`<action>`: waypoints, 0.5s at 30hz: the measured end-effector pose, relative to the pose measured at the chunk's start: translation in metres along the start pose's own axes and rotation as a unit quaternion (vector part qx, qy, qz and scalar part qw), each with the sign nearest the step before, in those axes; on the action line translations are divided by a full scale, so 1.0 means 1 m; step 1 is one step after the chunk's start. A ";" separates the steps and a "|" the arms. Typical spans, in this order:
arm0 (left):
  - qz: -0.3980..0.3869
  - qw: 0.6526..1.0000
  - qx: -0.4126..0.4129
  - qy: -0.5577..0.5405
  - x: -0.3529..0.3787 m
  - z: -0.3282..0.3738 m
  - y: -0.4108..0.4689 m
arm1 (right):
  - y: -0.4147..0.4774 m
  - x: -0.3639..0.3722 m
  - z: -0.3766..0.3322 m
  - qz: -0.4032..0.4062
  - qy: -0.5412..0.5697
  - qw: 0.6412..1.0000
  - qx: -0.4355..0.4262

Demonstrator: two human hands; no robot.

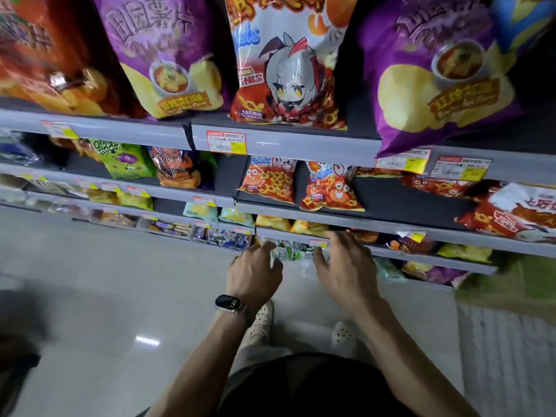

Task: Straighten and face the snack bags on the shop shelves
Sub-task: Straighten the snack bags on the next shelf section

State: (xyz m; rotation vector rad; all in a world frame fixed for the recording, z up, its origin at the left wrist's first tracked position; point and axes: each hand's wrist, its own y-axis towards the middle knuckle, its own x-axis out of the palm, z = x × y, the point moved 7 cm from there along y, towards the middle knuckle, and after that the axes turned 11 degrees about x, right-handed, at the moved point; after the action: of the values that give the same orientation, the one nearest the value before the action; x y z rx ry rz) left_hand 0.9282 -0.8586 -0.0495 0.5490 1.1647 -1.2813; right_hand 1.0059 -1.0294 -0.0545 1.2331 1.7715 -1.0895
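Both hands reach down toward a low shelf. My left hand, with a dark watch on the wrist, has relaxed fingers touching small green-and-white packets on the lowest shelf. My right hand hovers with spread fingers beside the same packets, under a red price tag. Neither hand grips anything that I can see. Yellow snack bags stand on the shelf just above the hands. Two orange-red ring-snack bags stand higher, one tilted.
Large purple chip bags and a white-and-red cartoon bag fill the top shelf; one purple bag overhangs the shelf edge. Grey tiled floor lies to the left. My feet stand below the shelves.
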 end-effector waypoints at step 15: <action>0.084 0.988 -0.011 -0.131 -0.045 -0.091 0.170 | 0.126 0.017 -0.006 0.068 0.324 0.909 0.255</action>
State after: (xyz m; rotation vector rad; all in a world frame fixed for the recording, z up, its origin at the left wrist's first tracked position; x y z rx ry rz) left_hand 1.0585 -0.7154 -0.0893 0.4366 0.8943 -1.1558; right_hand 1.1206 -0.9940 -0.0972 2.2108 1.8681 -1.1849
